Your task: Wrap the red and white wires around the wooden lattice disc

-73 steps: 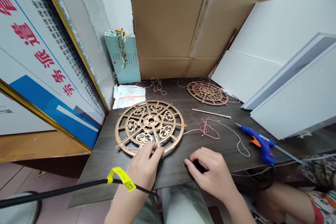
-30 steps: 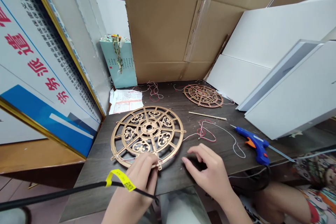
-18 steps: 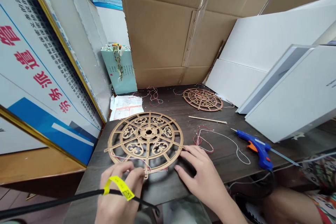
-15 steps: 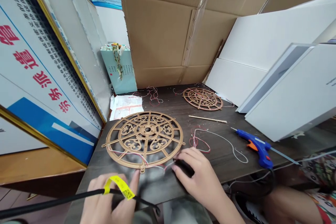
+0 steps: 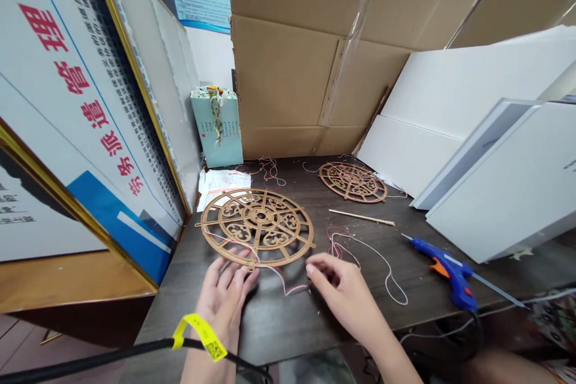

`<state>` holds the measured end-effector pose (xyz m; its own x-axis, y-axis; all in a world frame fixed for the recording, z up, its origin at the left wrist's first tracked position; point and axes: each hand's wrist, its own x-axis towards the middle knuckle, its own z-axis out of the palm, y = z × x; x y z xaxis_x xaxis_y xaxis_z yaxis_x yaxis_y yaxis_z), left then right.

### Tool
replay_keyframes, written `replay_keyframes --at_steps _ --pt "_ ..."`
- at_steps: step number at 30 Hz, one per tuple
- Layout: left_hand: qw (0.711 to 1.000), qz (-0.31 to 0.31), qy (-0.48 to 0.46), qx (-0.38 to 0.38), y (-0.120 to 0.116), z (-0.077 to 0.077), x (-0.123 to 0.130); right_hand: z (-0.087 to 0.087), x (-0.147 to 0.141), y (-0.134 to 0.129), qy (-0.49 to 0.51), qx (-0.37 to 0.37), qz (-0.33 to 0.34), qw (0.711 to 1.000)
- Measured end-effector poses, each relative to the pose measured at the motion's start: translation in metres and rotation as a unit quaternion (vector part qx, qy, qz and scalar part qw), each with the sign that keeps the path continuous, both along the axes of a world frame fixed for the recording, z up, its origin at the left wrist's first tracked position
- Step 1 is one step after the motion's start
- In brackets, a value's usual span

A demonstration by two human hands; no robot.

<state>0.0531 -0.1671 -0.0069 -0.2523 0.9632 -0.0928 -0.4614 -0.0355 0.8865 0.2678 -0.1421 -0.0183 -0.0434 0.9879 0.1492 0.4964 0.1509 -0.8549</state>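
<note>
A round wooden openwork panel (image 5: pixel 275 238) lies in front of me, its near edge slightly raised. My left hand (image 5: pixel 225 291) grips this near edge, fingers reaching under the rim and thumb beside a small tab. A thin red-and-white wire (image 5: pixel 278 273) runs over the rim past that tab and on to the right. Its far stretch leads to my right hand (image 5: pixel 339 285), whose thumb and forefinger are closed on it just right of the panel. More of the wire (image 5: pixel 382 258) lies in loose loops beyond this hand.
A second openwork panel (image 5: pixel 353 182) lies at the back. A thin wooden stick (image 5: pixel 361 217) and a blue glue gun (image 5: pixel 445 270) are to the right. White boxes (image 5: pixel 499 180), a cardboard wall (image 5: pixel 288 84) and a leaning sign (image 5: pixel 103 102) enclose the dark table (image 5: pixel 279 336). A black cable (image 5: pixel 112 353) crosses my left wrist.
My left hand has turned and moved its fingers under the panel's near rim; before, a fingertip was at the tab. The right hand stays near the panel's right side. The camera view has shifted.
</note>
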Motion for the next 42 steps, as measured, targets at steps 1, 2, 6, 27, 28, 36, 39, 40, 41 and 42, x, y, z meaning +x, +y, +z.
replay_keyframes --at_steps 1,2,6,27,28,36,39,40,41,42 --pt "1.000 0.016 -0.018 0.007 0.000 0.003 0.001 0.001 0.001 -0.003 -0.021 0.008 0.020 1.000" --pt "0.999 0.032 -0.024 0.016 -0.001 0.004 0.001 0.001 0.002 -0.007 -0.041 0.015 0.036 0.998" --pt "0.995 0.086 -0.002 0.044 -0.006 -0.007 -0.006 0.002 0.006 -0.024 -0.089 0.024 0.067 0.993" --pt "0.987 0.093 -0.126 -0.024 -0.002 0.002 0.014 0.049 -0.011 0.020 -0.133 0.111 0.195 0.966" --pt "0.985 0.090 -0.146 -0.018 0.000 0.003 0.016 0.052 -0.011 0.021 -0.156 0.104 0.215 0.958" --pt "0.978 0.043 -0.203 -0.007 0.008 -0.006 0.017 0.054 -0.017 0.016 -0.270 0.030 0.318 0.908" --pt "0.979 0.030 -0.199 -0.006 0.007 -0.003 0.016 0.050 -0.022 0.019 -0.242 0.034 0.319 0.916" --pt "0.980 0.030 -0.195 -0.003 0.007 -0.002 0.017 0.048 -0.023 0.021 -0.237 0.036 0.315 0.918" --pt "0.980 0.031 -0.194 0.000 0.007 0.000 0.017 0.047 -0.024 0.022 -0.232 0.037 0.312 0.921" --pt "0.981 0.032 -0.194 0.001 0.007 0.001 0.018 0.046 -0.026 0.023 -0.226 0.038 0.308 0.923"
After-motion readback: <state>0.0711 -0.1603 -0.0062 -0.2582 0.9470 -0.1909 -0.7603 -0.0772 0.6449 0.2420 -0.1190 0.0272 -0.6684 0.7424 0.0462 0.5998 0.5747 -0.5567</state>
